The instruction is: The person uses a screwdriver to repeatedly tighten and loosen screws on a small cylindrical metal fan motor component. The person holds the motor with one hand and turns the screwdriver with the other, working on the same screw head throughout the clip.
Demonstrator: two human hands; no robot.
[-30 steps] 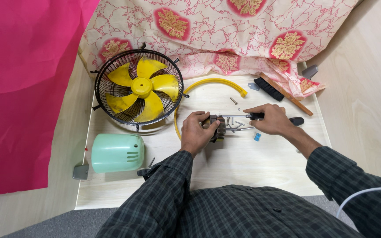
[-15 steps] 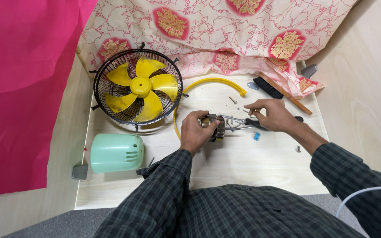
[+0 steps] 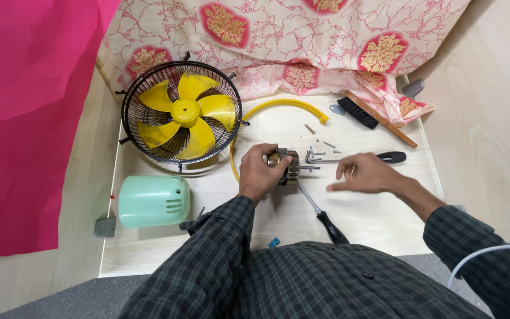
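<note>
My one camera sits on my head, looking steeply down over my own chest at the pale board [image 3: 379, 218], close in, with the patterned cloth [image 3: 302, 41] far ahead.

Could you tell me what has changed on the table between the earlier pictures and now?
The right hand has let go of the black-handled screwdriver, which now lies beyond it on the table, and hovers open, drawn back from the motor. The left hand still grips the motor. The yellow fan, green housing and brush have not moved.
</note>
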